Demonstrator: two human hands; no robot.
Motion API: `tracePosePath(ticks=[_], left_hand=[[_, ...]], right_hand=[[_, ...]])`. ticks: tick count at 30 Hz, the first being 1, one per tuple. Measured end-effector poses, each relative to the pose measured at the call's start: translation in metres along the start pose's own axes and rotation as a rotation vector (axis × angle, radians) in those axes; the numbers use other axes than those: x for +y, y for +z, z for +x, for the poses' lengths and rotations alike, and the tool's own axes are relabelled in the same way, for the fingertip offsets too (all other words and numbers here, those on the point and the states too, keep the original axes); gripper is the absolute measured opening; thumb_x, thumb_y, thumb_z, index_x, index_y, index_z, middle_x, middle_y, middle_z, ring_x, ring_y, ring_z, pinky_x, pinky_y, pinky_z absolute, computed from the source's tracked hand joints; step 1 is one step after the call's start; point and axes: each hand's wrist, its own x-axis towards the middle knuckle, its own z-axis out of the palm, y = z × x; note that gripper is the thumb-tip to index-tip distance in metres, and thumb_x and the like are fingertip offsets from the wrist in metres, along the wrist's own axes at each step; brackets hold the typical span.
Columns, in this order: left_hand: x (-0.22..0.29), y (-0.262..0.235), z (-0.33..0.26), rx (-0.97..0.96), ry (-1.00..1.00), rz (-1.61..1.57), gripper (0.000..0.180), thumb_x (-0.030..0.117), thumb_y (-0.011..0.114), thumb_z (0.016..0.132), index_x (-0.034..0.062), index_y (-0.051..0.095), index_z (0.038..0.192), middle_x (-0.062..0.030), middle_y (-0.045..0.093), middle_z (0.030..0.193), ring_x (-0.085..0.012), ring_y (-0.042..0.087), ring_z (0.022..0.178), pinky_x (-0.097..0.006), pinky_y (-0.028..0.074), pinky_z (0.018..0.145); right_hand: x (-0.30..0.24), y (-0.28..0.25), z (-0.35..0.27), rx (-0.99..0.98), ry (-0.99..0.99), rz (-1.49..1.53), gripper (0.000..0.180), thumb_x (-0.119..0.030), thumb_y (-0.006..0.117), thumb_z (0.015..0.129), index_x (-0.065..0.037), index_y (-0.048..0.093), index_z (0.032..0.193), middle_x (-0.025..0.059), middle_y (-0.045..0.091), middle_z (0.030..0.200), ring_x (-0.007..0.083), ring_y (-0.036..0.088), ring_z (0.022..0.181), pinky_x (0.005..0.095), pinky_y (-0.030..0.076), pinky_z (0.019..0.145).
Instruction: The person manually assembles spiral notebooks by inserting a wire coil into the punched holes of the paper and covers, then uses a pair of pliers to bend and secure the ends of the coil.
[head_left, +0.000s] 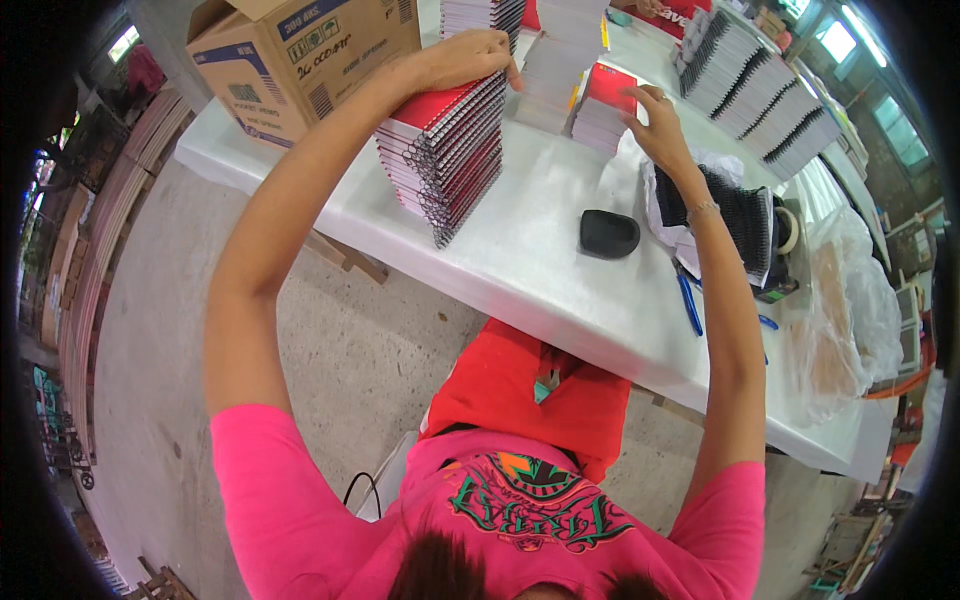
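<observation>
I call 11-o'clock stack (458,150) done, left hand (470,58) fingers curled atop; 1-o'clock pad (602,110) likely pending, can't tell if right hand (660,126) pinches.

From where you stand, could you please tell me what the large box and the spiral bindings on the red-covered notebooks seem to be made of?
The box looks like cardboard with a matte, printed finish, judging by its brown sides and folding flaps. The spiral bindings are probably dark, slightly shiny metal wire, given their thin loops; plastic remains possible.
</observation>
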Motion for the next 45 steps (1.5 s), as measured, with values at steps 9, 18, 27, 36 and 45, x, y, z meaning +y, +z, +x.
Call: tracePosePath(ticks=[9,18,27,36,45], left_hand=[[0.070,-0.021,-0.011,0.332,0.032,0.068,0.038,0.018,0.041,0.094,0.0081,0.064,0.123,-0.0121,0.055,0.105,-0.0260,0.054,0.102,-0.035,0.041,0.093],[0.162,0.053,-0.050,0.481,-0.152,-0.497,0.045,0.032,0.042,0.103,0.0078,0.050,0.140,-0.0068,0.056,0.111,-0.0148,0.053,0.106,-0.027,0.041,0.093],[0.192,0.134,-0.069,-0.296,-0.281,-2.146,0.052,0.036,0.046,0.103,0.0022,0.038,0.141,-0.0111,0.059,0.116,-0.0173,0.061,0.103,-0.032,0.047,0.093],[0.186,0.130,-0.065,0.093,-0.171,-0.469,0.021,0.007,0.057,0.090,0.0031,0.058,0.111,-0.0087,0.060,0.106,-0.0244,0.060,0.100,-0.038,0.042,0.094],[0.187,0.161,-0.071,0.141,-0.232,0.130,0.021,0.017,0.060,0.089,0.0132,0.058,0.110,-0.0065,0.053,0.108,-0.0249,0.050,0.112,-0.062,0.013,0.111]], right_hand=[[-0.005,0.020,-0.004,-0.047,-0.010,-0.275,0.034,-0.005,0.066,0.081,-0.001,0.065,0.115,0.0182,0.067,0.108,0.0365,0.062,0.103,0.0429,0.049,0.087],[-0.063,-0.105,-0.044,-0.132,0.239,0.422,0.028,-0.014,0.060,0.095,0.004,0.061,0.116,0.0114,0.069,0.099,0.0165,0.063,0.092,0.0301,0.048,0.084],[-0.143,-0.128,-0.103,-0.549,0.391,1.175,0.025,-0.017,0.071,0.090,0.000,0.066,0.106,0.0001,0.064,0.096,0.0078,0.059,0.092,0.0248,0.049,0.083],[0.063,-0.106,-0.127,-0.149,0.571,-0.128,0.043,-0.039,0.064,0.091,-0.008,0.063,0.121,0.0191,0.062,0.120,0.0376,0.060,0.110,0.0451,0.048,0.093],[0.087,-0.066,-0.128,-0.161,0.435,-0.221,0.048,-0.033,0.066,0.089,-0.009,0.054,0.129,0.0234,0.058,0.123,0.0434,0.051,0.119,0.0549,0.043,0.097]])
